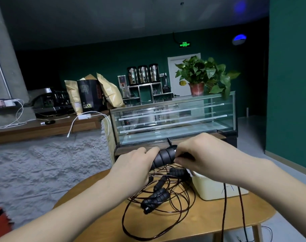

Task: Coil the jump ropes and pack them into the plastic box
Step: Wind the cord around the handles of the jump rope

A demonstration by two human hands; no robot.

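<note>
Both hands grip one black ribbed handle (163, 156): left hand (133, 169) curled around its lower end, right hand (203, 158) pinching its top. Below them, tangled jump ropes (159, 198) lie on the table (210, 222); the plastic box (215, 188) sits under the right wrist.

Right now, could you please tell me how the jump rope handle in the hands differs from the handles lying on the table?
The held handle is up in the air, gripped by the left hand and right hand; the table handles lie untouched. The held handle is tilted above the pile; the table handles rest among loose rope loops beside the plastic box. All are black and ribbed.
</note>
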